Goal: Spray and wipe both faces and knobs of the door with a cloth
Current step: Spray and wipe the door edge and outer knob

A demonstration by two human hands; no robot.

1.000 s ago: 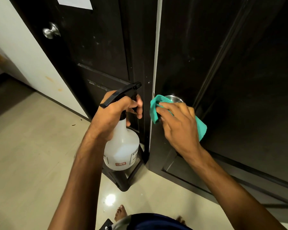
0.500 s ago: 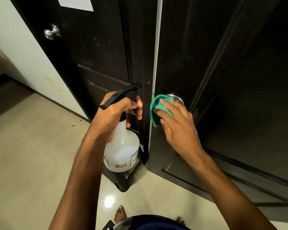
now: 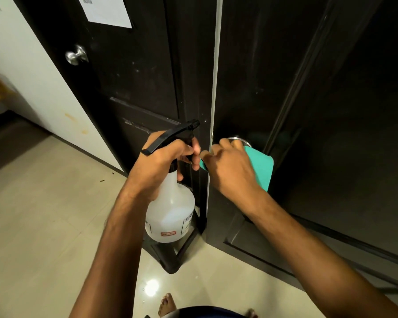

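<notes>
Home hallway: dark doors (image 3: pixel 251 65), tiled floor (image 3: pixel 44 214).

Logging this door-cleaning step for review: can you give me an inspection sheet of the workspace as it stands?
Surface: dark door, faint specks on its face.
Job's things: teal cloth against the near knob; spray bottle; second knob uncovered.
Clutter: paper sheet on the far door; small debris on the floor.
Grippers: left hand grips the bottle's neck; right hand holds the cloth.
Cables: nothing seen.
Surroundings: stained white wall.
</notes>
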